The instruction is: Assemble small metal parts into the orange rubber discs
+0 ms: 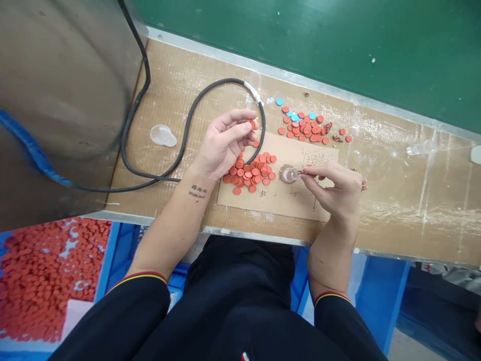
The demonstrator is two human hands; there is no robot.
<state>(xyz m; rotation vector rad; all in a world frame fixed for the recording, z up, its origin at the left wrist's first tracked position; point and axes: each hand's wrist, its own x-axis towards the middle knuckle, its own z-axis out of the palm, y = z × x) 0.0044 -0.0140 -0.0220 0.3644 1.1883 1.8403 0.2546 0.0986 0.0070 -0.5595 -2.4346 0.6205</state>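
My left hand [229, 140] pinches a red round button-like disc [251, 124] between thumb and fingertips, above a pile of similar red discs [255, 173]. My right hand [334, 188] is closed in a pinch on a small thin item whose kind I cannot make out. Its tip meets the rim of a small clear cup [289, 174] standing on a cardboard sheet [278, 205]. Tiny dark specks [315, 156] dot the sheet beside the cup. Small red pieces [364, 185] show just past my right hand, partly hidden by it.
Behind lie more red discs [308, 128] with several blue ones [294, 118]. A black cable [188, 118] loops across the left of the bench near a clear plastic lid [163, 135]. A metal box [71, 100] stands at left. Below it sits a bin of red discs [45, 281].
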